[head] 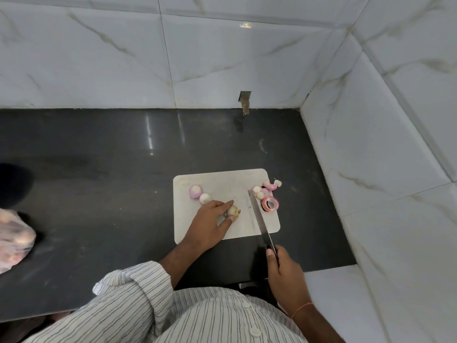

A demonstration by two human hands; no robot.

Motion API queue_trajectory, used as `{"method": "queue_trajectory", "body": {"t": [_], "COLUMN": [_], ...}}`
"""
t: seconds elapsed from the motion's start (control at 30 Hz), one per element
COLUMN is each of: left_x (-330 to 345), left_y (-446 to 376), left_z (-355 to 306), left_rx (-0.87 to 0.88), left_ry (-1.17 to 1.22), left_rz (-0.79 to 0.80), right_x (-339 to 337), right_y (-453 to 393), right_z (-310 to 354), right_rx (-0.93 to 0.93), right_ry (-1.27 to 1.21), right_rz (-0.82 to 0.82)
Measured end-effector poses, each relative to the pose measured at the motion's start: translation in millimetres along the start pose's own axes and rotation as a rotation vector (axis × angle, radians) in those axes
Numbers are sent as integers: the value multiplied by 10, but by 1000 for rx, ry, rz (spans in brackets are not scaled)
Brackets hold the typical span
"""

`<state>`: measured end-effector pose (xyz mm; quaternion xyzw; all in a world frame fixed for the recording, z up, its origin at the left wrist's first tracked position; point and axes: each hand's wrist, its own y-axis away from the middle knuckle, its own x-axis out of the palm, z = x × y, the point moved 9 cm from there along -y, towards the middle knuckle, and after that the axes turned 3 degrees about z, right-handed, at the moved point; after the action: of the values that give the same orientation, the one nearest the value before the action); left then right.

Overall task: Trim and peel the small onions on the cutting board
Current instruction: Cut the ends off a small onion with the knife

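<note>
A white cutting board [220,179] lies on the dark counter. My left hand [210,220] pins a small pale onion [233,210] against the board between thumb and forefinger. Two peeled onions lie at the board's left: a pink one [195,191] and a white one [205,198]. My right hand [284,271] grips the handle of a large knife [258,215], whose blade rests flat on the board to the right of the held onion. Trimmed ends and pink peels [268,194] pile at the board's right edge.
A plastic bag of onions [13,237] sits at the counter's far left. Marble-tiled walls [371,157] close in behind and on the right. The dark counter [111,181] stretches left of the board. A small notch in the back wall [245,101] sits above the counter.
</note>
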<state>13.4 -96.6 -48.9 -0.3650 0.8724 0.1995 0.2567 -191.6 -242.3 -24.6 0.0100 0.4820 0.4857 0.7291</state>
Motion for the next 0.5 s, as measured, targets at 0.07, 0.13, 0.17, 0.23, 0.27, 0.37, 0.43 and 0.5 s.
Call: {"method": "queue_trajectory", "body": {"t": [0.07,0.13,0.17,0.23,0.27,0.37,0.43,0.5], "left_x": [-15,-32,-35,-39,-41,-48,-51,-54], "left_y": [6,5,5,6,5,3,-1,-1], "left_z": [17,26,26,25,26,33,32,32], "left_rx": [-4,-23,-31,-45,-49,-56,-59,-60], "left_ry": [9,19,24,37,40,43,38,36], "left_rz": [-16,-36,-43,-54,-57,-64,-66,-68], "right_x": [6,25,39,62,72,101,122,139], "right_y": [35,62,67,70,69,76,82,78], "right_z": [103,190,215,242,245,247,239,225], "right_rx": [-29,-40,-41,-46,-48,-59,-62,-73], "right_ry": [-27,-53,-49,-27,-16,13,26,36], "right_rz": [19,31,33,40,43,53,59,57]}}
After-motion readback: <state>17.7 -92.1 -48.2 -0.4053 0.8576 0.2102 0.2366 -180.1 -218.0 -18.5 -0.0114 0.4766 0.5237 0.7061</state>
